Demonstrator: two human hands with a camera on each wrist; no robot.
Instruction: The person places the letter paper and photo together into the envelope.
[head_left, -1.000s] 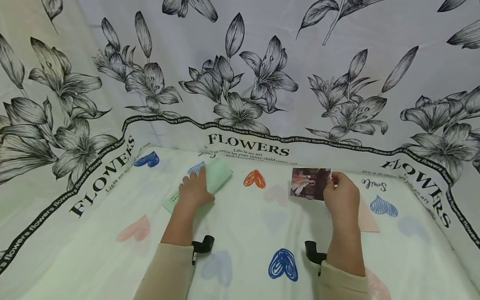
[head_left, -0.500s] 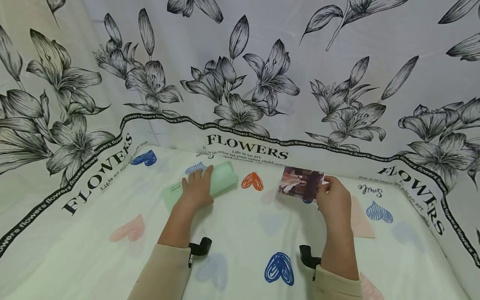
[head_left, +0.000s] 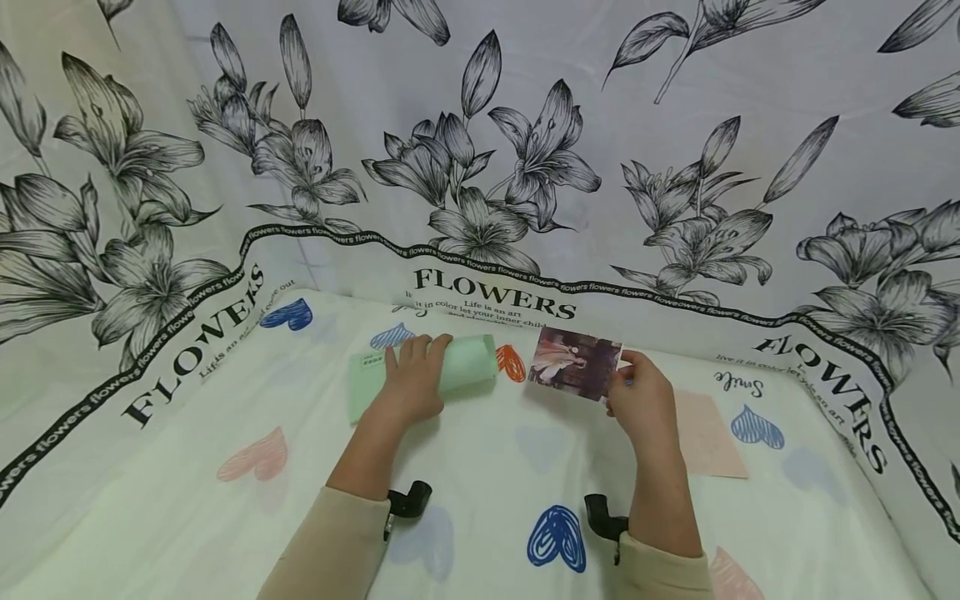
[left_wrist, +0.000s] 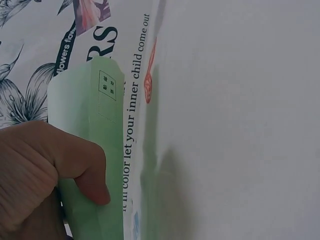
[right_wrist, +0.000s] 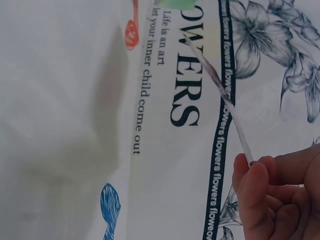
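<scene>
In the head view my left hand (head_left: 408,385) grips a light green envelope (head_left: 471,367), whose right end bows open towards the photo. The left wrist view shows the thumb bent over the envelope (left_wrist: 107,140), with a printed stamp box near its end. My right hand (head_left: 643,400) pinches a glossy photo (head_left: 573,364) of a figure in a pink dress by its right edge. From the right wrist the photo (right_wrist: 220,87) appears almost edge-on between thumb and fingers. A small gap separates photo and envelope.
A flat pink sheet of paper or envelope (head_left: 708,433) lies on the table to the right, partly behind the right wrist. Heart prints cover the white tablecloth (head_left: 480,517). Behind it rises a flower-printed curtain (head_left: 555,250).
The photo has moved left, towards the envelope, in my right hand. My left hand has shifted slightly right and turned the envelope, so its bowed end now faces the photo.
</scene>
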